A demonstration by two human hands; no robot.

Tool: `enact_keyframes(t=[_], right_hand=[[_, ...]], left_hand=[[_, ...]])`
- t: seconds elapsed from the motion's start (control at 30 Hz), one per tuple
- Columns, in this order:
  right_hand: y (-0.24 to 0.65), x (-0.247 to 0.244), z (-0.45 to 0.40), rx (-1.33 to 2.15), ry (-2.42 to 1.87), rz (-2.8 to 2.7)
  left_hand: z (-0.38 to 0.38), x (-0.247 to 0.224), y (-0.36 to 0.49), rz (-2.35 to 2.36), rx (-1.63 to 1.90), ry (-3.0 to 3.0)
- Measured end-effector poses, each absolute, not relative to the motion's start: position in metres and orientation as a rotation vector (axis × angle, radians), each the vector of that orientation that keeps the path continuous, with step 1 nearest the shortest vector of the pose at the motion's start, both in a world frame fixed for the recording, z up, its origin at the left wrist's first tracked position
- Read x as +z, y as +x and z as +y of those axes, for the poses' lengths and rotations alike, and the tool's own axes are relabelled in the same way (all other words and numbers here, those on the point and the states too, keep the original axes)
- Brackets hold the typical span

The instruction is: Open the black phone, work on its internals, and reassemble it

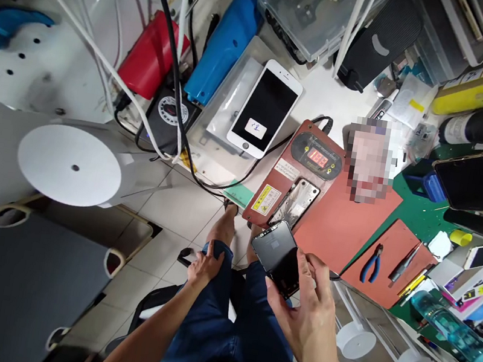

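Pinching the phone screen (276, 257) by both long edges with the right hand (314, 302): thumb along one edge, fingers on the other. Holding it off the desk (317, 92), over the right thigh (256, 290), long axis running out from the palm toward the red-brown box (286, 170). Reaching, in view, right up to that box's near edge, by the end of the metal plate (297, 205); can't tell the height gap. Set at an angle to the plate's long axis, not in line.

Resting the left hand (204, 268) on the left thigh (203, 309), fingers loosely spread, holding nothing, farther from the screen than the right.

Note the black cable (222, 188) looping past the box's left side, the orange mat (344, 228) against its right, the white phone (267, 102) beyond the cable. See pliers (376, 260) well off to the right.
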State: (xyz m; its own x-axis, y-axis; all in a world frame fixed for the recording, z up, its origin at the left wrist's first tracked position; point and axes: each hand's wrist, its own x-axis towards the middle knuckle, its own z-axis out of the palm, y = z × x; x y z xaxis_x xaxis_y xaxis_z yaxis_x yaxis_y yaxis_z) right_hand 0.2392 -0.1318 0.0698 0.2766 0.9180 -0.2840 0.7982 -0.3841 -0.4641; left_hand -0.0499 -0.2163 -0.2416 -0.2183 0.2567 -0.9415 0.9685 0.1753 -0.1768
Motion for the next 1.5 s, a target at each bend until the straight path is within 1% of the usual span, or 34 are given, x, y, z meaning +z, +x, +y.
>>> enact_keyframes(t=[0.33, 0.77, 1.5], right_hand=[[0.241, 0.072, -0.138, 0.745, -2.338, -1.596], [0.237, 0.067, -0.149, 0.521, -2.396, -1.704], [0.231, 0.066, -0.148, 0.402, -2.436, -1.725]], left_hand=[[-0.213, -0.238, -0.044, 1.661, -1.104, 1.187], [-0.214, -0.238, -0.044, 1.65, -1.112, 1.222], [-0.215, -0.24, -0.045, 1.673, -1.096, 1.234]])
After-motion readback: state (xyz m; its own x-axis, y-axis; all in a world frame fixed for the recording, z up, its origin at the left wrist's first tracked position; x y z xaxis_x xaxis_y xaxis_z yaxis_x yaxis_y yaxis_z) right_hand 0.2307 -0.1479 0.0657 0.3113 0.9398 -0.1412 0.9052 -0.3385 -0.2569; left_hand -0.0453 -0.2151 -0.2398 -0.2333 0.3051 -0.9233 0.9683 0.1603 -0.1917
